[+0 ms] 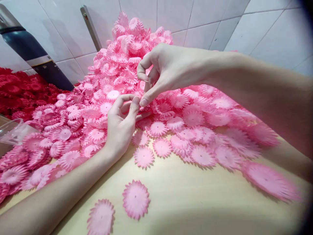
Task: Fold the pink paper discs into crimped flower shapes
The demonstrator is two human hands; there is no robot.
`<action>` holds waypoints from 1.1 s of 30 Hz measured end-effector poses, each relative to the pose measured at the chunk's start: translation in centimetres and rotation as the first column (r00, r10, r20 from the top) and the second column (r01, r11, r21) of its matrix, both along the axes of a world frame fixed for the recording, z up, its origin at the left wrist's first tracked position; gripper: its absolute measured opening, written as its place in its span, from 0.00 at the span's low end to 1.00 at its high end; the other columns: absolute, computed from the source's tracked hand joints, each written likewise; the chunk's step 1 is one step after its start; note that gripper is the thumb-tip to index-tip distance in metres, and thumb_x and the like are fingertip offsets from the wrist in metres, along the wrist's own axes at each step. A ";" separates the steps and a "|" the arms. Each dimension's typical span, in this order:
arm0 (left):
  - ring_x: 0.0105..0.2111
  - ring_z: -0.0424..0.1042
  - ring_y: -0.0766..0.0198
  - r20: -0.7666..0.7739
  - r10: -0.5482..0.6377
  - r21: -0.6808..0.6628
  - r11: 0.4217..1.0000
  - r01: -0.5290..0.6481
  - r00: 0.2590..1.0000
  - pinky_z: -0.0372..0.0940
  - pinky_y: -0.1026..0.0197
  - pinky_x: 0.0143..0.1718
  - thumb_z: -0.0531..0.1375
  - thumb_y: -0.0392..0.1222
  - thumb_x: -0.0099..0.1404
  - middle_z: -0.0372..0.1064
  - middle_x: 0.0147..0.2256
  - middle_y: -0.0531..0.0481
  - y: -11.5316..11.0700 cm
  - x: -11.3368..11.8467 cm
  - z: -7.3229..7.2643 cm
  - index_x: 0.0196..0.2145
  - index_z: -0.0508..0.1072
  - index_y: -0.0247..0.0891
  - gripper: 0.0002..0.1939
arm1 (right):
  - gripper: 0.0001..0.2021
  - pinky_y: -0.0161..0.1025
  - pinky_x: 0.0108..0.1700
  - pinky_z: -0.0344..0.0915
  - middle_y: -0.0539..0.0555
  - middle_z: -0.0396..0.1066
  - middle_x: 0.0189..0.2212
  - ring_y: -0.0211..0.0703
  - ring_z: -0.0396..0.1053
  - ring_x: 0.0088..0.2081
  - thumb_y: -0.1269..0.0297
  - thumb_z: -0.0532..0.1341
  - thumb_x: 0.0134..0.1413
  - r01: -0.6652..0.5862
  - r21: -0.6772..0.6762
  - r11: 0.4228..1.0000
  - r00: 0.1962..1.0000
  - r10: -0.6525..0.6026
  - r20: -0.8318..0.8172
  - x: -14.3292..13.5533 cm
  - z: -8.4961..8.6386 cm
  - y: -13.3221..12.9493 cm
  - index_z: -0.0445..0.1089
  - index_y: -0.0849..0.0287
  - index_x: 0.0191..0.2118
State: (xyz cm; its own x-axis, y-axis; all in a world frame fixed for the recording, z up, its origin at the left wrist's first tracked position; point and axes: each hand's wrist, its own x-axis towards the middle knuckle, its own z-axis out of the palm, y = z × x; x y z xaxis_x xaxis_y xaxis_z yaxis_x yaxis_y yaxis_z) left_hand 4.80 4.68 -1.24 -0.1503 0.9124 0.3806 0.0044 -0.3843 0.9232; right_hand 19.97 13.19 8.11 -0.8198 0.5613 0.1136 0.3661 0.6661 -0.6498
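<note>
My left hand is closed in a pinch, thumb against index finger, in front of a big heap of pink paper-like flower discs. From the right, my right hand reaches over the heap, its thumb tip meeting the left fingertips. Its fingers are curled and closed too. Whatever lies between the fingertips is too small or hidden to make out. Close below the hands lie single pink discs with fringed edges and a small centre hole, among them one flat disc.
Two loose discs lie on the pale wooden table near me. At left are a dark blue bottle, a pile of red petal discs and a clear plastic cup. A tiled wall stands behind.
</note>
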 end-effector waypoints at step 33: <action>0.28 0.72 0.65 -0.189 0.188 0.026 0.982 -0.187 0.964 0.68 0.64 0.30 0.67 0.49 0.56 0.74 0.26 0.51 -0.3 0.0 0.2 0.28 0.78 0.38 0.12 | 0.13 0.27 0.27 0.61 0.42 0.73 0.23 0.35 0.75 0.33 0.73 0.68 0.45 -0.036 -0.103 0.994 0.995 0.045 0.085 0.4 0.3 0.8 0.62 0.60 0.23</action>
